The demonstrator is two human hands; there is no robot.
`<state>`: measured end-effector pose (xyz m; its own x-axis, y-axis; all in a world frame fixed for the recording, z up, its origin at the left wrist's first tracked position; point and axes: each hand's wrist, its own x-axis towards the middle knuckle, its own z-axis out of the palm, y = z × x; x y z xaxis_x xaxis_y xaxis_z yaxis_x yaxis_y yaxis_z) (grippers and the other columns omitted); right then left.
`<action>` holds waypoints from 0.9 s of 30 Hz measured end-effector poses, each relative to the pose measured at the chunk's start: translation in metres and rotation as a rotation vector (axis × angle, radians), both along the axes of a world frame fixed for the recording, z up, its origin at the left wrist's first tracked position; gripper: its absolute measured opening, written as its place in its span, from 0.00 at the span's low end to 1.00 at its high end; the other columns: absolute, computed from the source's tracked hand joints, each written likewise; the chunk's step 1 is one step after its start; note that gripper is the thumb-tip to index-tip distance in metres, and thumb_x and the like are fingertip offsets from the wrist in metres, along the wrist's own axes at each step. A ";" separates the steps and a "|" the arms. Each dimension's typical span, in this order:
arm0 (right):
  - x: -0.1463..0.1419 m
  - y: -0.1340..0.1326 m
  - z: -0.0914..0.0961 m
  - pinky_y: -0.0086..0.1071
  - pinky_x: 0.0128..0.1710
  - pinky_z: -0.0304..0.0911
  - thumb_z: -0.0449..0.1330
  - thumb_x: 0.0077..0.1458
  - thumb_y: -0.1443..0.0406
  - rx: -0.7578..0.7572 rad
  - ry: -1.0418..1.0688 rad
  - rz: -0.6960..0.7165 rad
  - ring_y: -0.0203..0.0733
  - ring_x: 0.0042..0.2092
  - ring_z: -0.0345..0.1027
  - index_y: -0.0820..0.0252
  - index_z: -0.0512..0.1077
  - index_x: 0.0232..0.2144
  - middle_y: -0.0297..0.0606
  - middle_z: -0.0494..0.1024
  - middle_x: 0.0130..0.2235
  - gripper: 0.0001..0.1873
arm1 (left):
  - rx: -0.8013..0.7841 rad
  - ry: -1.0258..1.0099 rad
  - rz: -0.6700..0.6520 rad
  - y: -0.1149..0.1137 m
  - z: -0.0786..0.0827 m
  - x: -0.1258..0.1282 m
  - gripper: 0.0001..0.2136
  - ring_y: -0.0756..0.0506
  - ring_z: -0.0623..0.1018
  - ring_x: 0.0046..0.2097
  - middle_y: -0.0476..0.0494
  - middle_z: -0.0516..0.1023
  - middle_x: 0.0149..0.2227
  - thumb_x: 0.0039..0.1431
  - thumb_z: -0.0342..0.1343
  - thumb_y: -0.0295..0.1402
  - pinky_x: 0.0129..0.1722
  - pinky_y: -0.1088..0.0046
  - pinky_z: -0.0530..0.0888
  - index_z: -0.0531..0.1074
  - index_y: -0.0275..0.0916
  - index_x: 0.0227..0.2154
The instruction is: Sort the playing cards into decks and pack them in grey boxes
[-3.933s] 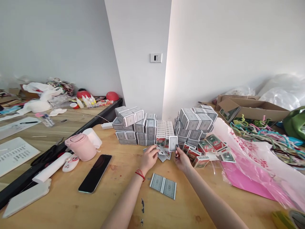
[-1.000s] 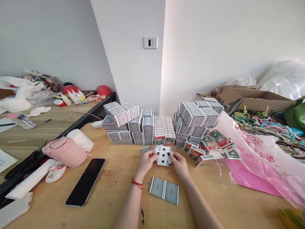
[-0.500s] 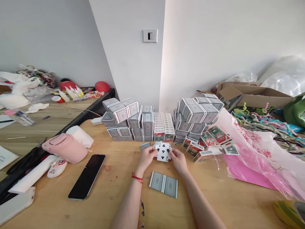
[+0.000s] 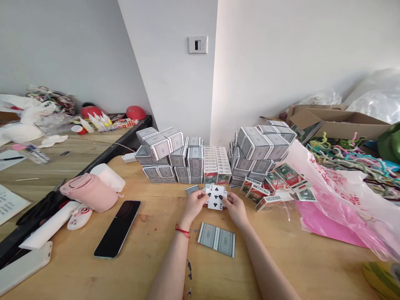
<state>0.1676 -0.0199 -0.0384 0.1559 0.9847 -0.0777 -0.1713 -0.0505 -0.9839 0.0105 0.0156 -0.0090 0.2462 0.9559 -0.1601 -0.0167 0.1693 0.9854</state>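
On the near side of a double row of card boxes [image 4: 216, 162], a person's left hand [image 4: 194, 204] and right hand [image 4: 235, 207], fingers pinched, grip a three of clubs [image 4: 215, 201] by opposite long edges, its long axis pointing boxward, neither hand clearly nearer.

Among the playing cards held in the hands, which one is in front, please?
The three of clubs, pinched by the left hand and the right hand. Its three club pips all show; behind it, a card marked 2 is mostly covered.
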 end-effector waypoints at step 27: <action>0.001 -0.004 0.007 0.37 0.34 0.68 0.64 0.38 0.54 0.009 0.071 0.005 0.46 0.35 0.72 0.62 0.70 0.36 0.42 0.78 0.36 0.24 | -0.262 -0.331 -0.213 -0.003 0.003 -0.020 0.10 0.45 0.77 0.35 0.42 0.77 0.34 0.45 0.59 0.34 0.41 0.64 0.71 0.72 0.34 0.31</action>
